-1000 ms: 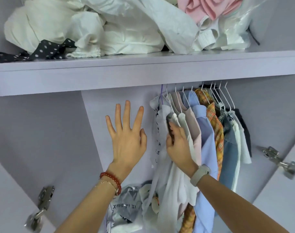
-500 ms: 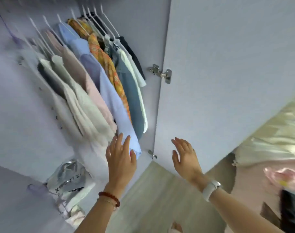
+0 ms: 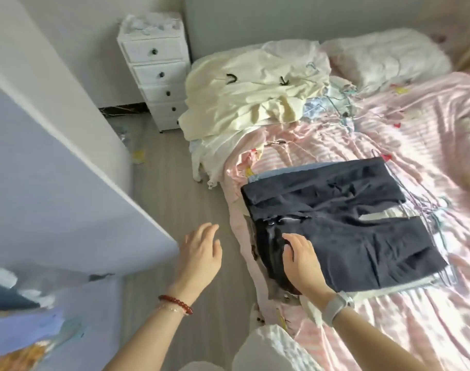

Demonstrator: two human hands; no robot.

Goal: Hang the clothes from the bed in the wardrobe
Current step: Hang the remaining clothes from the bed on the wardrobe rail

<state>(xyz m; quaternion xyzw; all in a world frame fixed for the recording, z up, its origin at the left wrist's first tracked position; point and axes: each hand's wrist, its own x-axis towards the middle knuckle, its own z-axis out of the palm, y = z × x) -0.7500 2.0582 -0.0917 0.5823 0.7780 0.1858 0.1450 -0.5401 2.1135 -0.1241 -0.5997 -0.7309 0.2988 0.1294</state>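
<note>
i see my right hand (image 3: 302,259) with fingers spread over the dark trousers (image 3: 343,223) on the pink bed (image 3: 415,135); my left hand (image 3: 201,253) hangs relaxed above the floor (image 3: 180,188), beside the wardrobe door (image 3: 54,188).

head view, looking down, bed (image 3: 389,135) near

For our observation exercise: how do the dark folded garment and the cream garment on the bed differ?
The dark folded garment lies flat and squared; the cream garment is crumpled in a heap. The dark one lies nearer, under the right hand; the cream one lies farther, untouched. Both lie on the pink striped bedding.
</note>
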